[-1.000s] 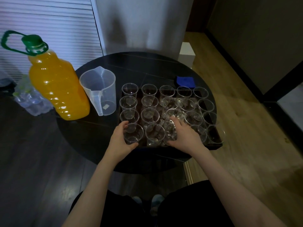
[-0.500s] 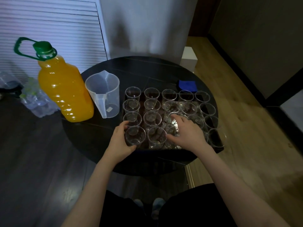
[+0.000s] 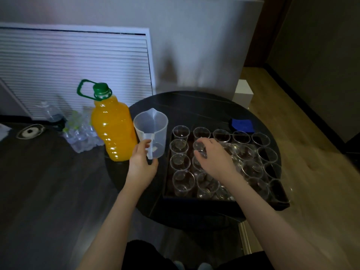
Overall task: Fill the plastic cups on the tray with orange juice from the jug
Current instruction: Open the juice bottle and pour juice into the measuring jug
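At the left I see the juice bottle [image 3: 114,125] standing full on the round table [image 3: 194,106]. Beside it is the empty jug [image 3: 151,131]; my left hand [image 3: 141,162] has fingers curled around its handle. On the tray [image 3: 194,198], my right hand [image 3: 214,158] pinches one cup [image 3: 199,146] among the empty plastic cups [image 3: 180,146].

On a round dark table [image 3: 194,106], the left hand [image 3: 141,162] grips the handle of an empty clear jug [image 3: 153,127] beside a full orange juice bottle [image 3: 113,125] (green cap on), while the right hand [image 3: 214,156] pinches one of the empty plastic cups [image 3: 181,131] standing in a dark tray [image 3: 194,198].
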